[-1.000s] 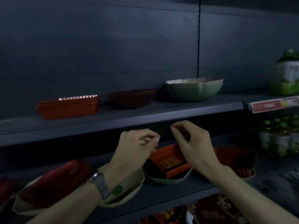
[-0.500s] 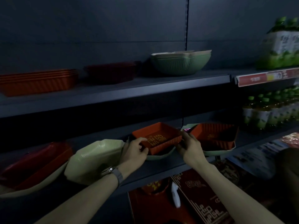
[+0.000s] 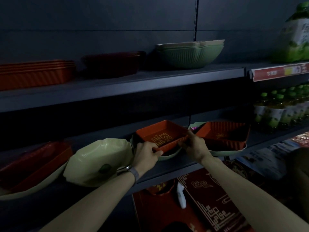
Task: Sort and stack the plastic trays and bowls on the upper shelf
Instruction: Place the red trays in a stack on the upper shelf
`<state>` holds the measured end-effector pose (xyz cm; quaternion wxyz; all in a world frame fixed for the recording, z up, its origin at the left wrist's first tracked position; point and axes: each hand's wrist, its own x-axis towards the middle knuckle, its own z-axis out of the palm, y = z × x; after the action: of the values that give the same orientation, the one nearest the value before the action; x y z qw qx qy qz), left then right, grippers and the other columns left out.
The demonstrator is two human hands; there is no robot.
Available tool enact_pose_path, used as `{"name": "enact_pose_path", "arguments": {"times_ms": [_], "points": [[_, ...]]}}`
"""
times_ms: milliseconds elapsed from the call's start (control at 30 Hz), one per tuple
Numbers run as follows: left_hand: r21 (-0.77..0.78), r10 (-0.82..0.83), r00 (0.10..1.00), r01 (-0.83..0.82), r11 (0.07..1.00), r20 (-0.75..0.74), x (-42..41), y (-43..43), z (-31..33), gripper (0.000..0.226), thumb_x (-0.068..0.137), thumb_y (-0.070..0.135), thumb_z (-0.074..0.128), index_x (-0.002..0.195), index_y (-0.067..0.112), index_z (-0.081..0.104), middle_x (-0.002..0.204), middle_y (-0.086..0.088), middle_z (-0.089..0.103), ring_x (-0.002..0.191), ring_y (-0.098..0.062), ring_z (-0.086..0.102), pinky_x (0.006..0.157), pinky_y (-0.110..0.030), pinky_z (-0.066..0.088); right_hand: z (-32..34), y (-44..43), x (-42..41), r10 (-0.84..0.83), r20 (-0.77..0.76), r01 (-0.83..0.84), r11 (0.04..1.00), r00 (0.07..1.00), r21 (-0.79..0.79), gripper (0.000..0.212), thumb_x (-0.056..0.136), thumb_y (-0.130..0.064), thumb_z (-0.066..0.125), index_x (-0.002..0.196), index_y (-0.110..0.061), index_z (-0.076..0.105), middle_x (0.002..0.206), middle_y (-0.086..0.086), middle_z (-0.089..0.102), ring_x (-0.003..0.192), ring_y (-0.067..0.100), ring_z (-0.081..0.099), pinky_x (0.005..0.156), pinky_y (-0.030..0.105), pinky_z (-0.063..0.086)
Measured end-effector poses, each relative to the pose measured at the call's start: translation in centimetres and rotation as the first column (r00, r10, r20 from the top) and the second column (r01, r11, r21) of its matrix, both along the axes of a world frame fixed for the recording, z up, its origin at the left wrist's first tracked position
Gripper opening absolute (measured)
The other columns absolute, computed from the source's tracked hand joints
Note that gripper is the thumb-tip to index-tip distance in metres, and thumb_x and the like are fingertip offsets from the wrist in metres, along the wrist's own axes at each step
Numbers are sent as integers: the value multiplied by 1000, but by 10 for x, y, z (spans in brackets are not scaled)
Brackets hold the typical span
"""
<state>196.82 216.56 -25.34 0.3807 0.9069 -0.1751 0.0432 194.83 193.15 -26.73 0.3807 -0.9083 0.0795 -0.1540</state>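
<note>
Red plastic makes the small tray [image 3: 163,135] that both hands are holding on the lower shelf [image 3: 167,168]. The left hand [image 3: 147,152] is pinching its near left corner and the right hand [image 3: 194,145] is gripping its right end, at about 3 o'clock from the left hand. This tray is sitting tilted in a green bowl [image 3: 168,155]. At 9 o'clock from it, a pale green bowl [image 3: 97,158] is leaning on its side. At 3 o'clock, another red tray [image 3: 222,137] is lying in a green dish. Up at 12 o'clock, the upper shelf [image 3: 117,86] is holding a stack of orange trays [image 3: 35,74], dark red trays [image 3: 113,63] and stacked green bowls [image 3: 189,53].
</note>
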Motion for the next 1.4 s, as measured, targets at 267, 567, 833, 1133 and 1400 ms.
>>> {"name": "enact_pose_path", "arguments": {"times_ms": [267, 567, 833, 1133, 1400], "points": [[38, 0, 995, -3, 999, 98, -2, 0, -3, 23, 97, 26, 74, 79, 11, 73, 76, -9, 73, 66, -18, 66, 56, -28, 49, -3, 2, -6, -26, 106, 29, 999, 994, -29, 29, 95, -31, 76, 121, -28, 62, 97, 2, 72, 87, 26, 70, 73, 30, 47], [53, -64, 980, 55, 997, 188, -9, 22, 6, 17, 102, 21, 65, 86, 14, 63, 72, 3, 61, 61, -6, 53, 52, -16, 34, 2, 8, -19, -33, 178, 63, 984, 983, -166, 30, 98, -37, 73, 124, -25, 64, 111, 2, 53, 90, 21, 56, 84, 33, 49], [80, -95, 952, 75, 994, 290, -17, 61, 28, 13, 104, 18, 60, 91, 17, 58, 80, 8, 54, 65, -5, 54, 57, -18, 35, 16, 11, -33, 80, 292, -11, 973, 953, -230, 21, 98, -35, 73, 116, -25, 67, 103, -2, 57, 89, 19, 59, 76, 35, 48], [37, -76, 946, 68, 997, 314, -39, 105, 47, 3, 102, 24, 65, 99, 25, 64, 83, 14, 59, 79, 1, 60, 65, -13, 40, 40, 32, -58, 220, 315, -117, 942, 923, -316, 10, 101, -19, 70, 109, -25, 67, 91, -17, 59, 80, 8, 62, 70, 35, 55], [65, -116, 925, 99, 993, 362, -81, 149, 75, 7, 102, 36, 63, 107, 40, 60, 82, 16, 66, 77, 1, 67, 67, -22, 53, 71, 60, -101, 303, 441, -150, 925, 845, -349, 11, 96, -17, 75, 106, -19, 70, 92, -23, 60, 85, 4, 65, 67, 21, 53]]}}
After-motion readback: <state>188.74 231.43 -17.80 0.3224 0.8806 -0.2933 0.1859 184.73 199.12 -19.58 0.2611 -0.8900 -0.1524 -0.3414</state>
